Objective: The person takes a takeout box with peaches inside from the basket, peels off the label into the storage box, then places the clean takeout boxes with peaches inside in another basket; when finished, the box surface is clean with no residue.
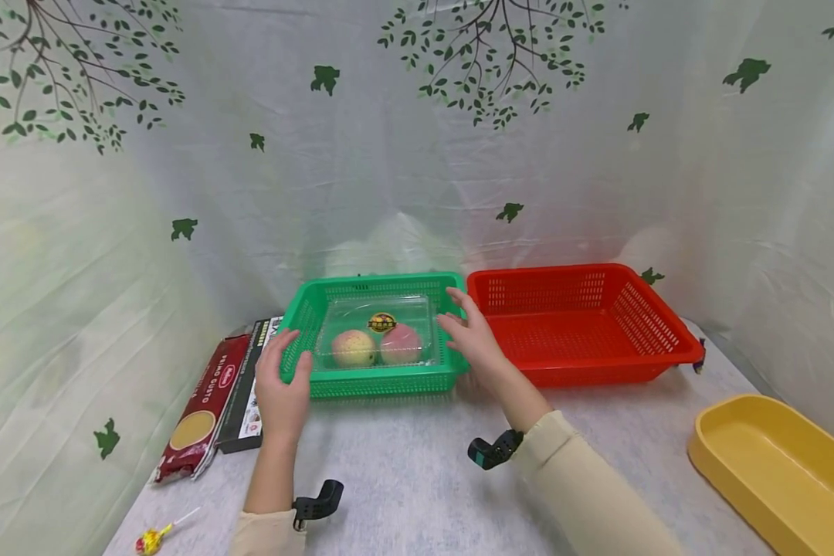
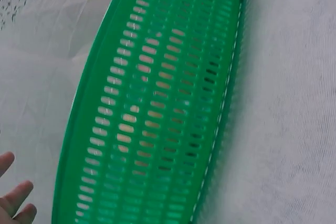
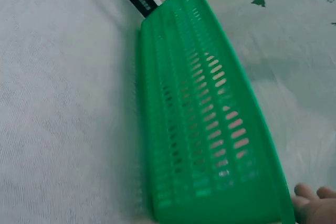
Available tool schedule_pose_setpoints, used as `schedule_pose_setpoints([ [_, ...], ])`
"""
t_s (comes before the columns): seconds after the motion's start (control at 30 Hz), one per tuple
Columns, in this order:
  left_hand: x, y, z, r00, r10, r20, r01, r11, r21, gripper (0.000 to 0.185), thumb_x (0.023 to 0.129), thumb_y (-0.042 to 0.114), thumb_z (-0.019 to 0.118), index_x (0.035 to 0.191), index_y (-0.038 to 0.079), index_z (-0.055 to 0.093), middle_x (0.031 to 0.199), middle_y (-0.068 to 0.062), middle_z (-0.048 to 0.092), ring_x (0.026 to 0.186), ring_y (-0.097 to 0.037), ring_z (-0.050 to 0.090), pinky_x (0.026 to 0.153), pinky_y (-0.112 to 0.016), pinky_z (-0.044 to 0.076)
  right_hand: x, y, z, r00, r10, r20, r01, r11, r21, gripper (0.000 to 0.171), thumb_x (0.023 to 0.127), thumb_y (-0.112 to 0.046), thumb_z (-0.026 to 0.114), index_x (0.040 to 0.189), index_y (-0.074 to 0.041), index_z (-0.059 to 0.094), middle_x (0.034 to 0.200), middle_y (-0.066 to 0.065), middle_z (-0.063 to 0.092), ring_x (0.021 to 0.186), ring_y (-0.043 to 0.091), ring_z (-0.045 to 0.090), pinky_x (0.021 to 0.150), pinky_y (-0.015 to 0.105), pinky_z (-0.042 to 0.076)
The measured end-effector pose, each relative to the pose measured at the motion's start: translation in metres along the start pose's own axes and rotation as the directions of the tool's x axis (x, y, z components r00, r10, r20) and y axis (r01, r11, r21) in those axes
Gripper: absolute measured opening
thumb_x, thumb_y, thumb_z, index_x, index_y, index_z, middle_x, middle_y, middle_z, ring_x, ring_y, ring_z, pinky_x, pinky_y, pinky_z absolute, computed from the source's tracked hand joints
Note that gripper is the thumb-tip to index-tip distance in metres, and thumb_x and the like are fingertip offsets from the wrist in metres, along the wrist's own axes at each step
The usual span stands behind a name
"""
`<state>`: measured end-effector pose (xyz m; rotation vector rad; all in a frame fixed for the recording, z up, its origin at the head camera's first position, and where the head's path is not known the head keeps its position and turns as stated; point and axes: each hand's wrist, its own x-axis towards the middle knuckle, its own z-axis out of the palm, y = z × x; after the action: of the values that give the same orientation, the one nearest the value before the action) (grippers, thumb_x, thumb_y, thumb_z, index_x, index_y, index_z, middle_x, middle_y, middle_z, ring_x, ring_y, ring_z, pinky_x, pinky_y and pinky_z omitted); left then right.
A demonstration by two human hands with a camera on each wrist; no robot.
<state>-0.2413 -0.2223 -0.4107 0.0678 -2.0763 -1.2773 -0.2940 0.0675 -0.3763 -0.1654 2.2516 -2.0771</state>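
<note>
Head view: left hand [image 1: 283, 388] sits at the near-left corner of the green basket [image 1: 382, 384], fingers relaxed and spread, thumb by the rim; looks like touching or just short of it, can't tell which. Right hand [image 1: 474, 336] is at the basket's right end, fingers straight and laid along the rim, not curled round it. One hand at each end, so the basket is bracketed between them, a sensible setup for steadying it level. Inside, between the two hands, a clear plastic clamshell [image 1: 378, 328] holds two peach-coloured fruits (lid closed, round sticker on top). Beyond the right hand, the red basket [image 1: 660, 324] butts against the green one. Outboard of the left hand: a red pasta packet [image 1: 201, 409] and a black box [image 1: 250, 394] side by side. Yellow tray [image 1: 771, 471] is well off to the right, a lollipop [image 1: 151, 539] near the left forearm.

Left wrist view: slotted green wall fills the frame, running away from the camera. Left fingertips [image 2: 16, 203] at lower left, straight, apart from the rim here. Fingertips of the other hand barely show at the top edge.

Right wrist view: same wall from the other end; right fingertips [image 3: 315, 203] at lower right, just at the rim corner. Far end shows the left hand's fingers and the black box behind it.
</note>
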Motion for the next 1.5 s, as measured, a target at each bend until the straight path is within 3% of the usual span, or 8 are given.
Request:
schedule_pose_setpoints([
  [0.17, 0.001, -0.009, -0.007, 0.996, -0.080, -0.033, 0.079, 0.996, -0.032, 0.037, 0.096, 0.015, 0.063, 0.133, 0.010, 0.062, 0.154, -0.011, 0.046, 0.148, -0.031, 0.032, 0.121, -0.061, 0.023, 0.012, 0.000, 0.014, 0.998, 0.060, -0.028, -0.061, 0.997, -0.044, 0.061, 0.099, -0.035, 0.059, 0.153, -0.035, 0.032, 0.165, 0.000, 0.025, 0.149, 0.029, 0.033, 0.116, 0.058, 0.036],
  [0.4, 0.002, -0.018, -0.009, 0.971, -0.237, 0.012, 0.237, 0.965, -0.110, 0.044, 0.099, 0.023, 0.060, 0.143, 0.017, 0.054, 0.166, -0.003, 0.023, 0.155, -0.028, 0.015, 0.123, -0.064, 0.014, 0.028, 0.000, 0.023, 0.997, 0.072, -0.034, -0.076, 0.988, -0.135, 0.058, 0.100, -0.034, 0.057, 0.153, -0.034, 0.035, 0.164, 0.006, 0.026, 0.146, 0.034, 0.033, 0.117, 0.061, 0.033],
  [0.5, 0.003, -0.022, -0.010, 0.947, -0.314, 0.062, 0.320, 0.933, -0.166, 0.048, 0.100, 0.024, 0.058, 0.148, 0.021, 0.049, 0.168, 0.001, 0.017, 0.157, -0.025, 0.010, 0.125, -0.060, 0.013, 0.033, 0.001, 0.027, 0.997, 0.077, -0.013, -0.078, 0.982, -0.172, 0.058, 0.100, -0.032, 0.057, 0.154, -0.031, 0.035, 0.165, 0.007, 0.020, 0.149, 0.034, 0.026, 0.119, 0.060, 0.030],
  [0.7, 0.005, -0.031, -0.015, 0.894, -0.412, 0.178, 0.448, 0.837, -0.315, 0.054, 0.102, 0.023, 0.054, 0.154, 0.023, 0.040, 0.170, 0.005, 0.007, 0.157, -0.019, 0.000, 0.128, -0.049, 0.009, 0.036, 0.003, 0.032, 0.991, 0.134, 0.028, -0.124, 0.965, -0.232, 0.060, 0.099, -0.031, 0.059, 0.154, -0.032, 0.037, 0.167, 0.009, 0.010, 0.155, 0.034, 0.011, 0.121, 0.062, 0.023],
  [0.83, 0.005, -0.035, -0.016, 0.867, -0.444, 0.226, 0.498, 0.779, -0.381, 0.055, 0.103, 0.023, 0.052, 0.156, 0.027, 0.036, 0.169, 0.006, 0.012, 0.157, -0.017, 0.007, 0.128, -0.044, 0.012, 0.036, 0.003, 0.032, 0.980, 0.188, 0.070, -0.167, 0.958, -0.231, 0.060, 0.099, -0.031, 0.059, 0.154, -0.034, 0.036, 0.168, 0.010, 0.009, 0.155, 0.036, 0.009, 0.120, 0.066, 0.021],
  [0.97, 0.006, -0.038, -0.014, 0.848, -0.462, 0.259, 0.530, 0.744, -0.408, 0.055, 0.105, 0.021, 0.049, 0.157, 0.030, 0.032, 0.169, 0.004, 0.015, 0.155, -0.018, 0.016, 0.128, -0.043, 0.017, 0.038, 0.004, 0.032, 0.969, 0.216, 0.116, -0.185, 0.954, -0.236, 0.061, 0.098, -0.031, 0.060, 0.155, -0.033, 0.037, 0.167, 0.011, 0.010, 0.154, 0.037, 0.012, 0.120, 0.067, 0.019],
  [1.2, 0.007, -0.040, -0.014, 0.831, -0.486, 0.272, 0.555, 0.762, -0.333, 0.061, 0.104, 0.022, 0.053, 0.158, 0.034, 0.028, 0.169, 0.003, 0.012, 0.155, -0.019, 0.016, 0.127, -0.043, 0.021, 0.041, 0.006, 0.033, 0.949, 0.238, 0.207, -0.190, 0.955, -0.229, 0.064, 0.100, -0.033, 0.059, 0.158, -0.027, 0.031, 0.167, 0.008, 0.021, 0.153, 0.037, 0.018, 0.120, 0.067, 0.018],
  [1.5, 0.007, -0.040, -0.015, 0.826, -0.486, 0.285, 0.556, 0.785, -0.272, 0.063, 0.104, 0.023, 0.051, 0.159, 0.036, 0.022, 0.170, 0.003, 0.008, 0.156, -0.022, 0.012, 0.126, -0.046, 0.021, 0.042, 0.010, 0.033, 0.947, 0.236, 0.219, -0.185, 0.955, -0.232, 0.061, 0.101, -0.031, 0.058, 0.156, -0.027, 0.034, 0.166, 0.008, 0.024, 0.152, 0.037, 0.021, 0.118, 0.068, 0.024],
])
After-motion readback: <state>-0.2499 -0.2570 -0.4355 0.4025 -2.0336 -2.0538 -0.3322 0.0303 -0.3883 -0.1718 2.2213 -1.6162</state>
